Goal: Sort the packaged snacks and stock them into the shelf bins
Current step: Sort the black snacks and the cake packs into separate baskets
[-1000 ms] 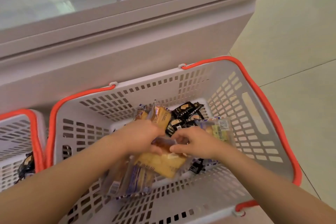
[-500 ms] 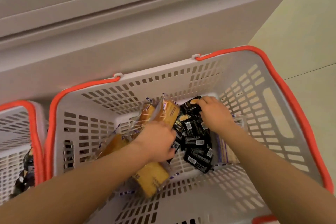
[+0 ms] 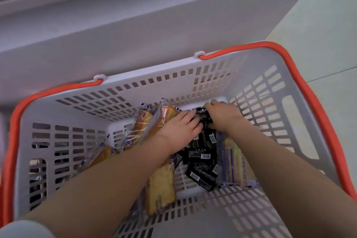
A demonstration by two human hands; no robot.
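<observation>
Currently | our left hand [image 3: 180, 130] and right hand [image 3: 224, 116] grasp black packets [image 3: 201, 155] at basket [image 3: 270, 58] 12 o'clock | risk: slick wrappers slip, dropping packets.

Both arms reach down through the basket's [image 3: 270, 91] open top, filling the middle. Bare slotted floor shows at the near edge, between the black packets [image 3: 201, 157] and the near wall. Bread packs [image 3: 154, 121] block the left side. A flat pack [image 3: 233, 162] lies against the right wall. The far left corner stays open.
</observation>
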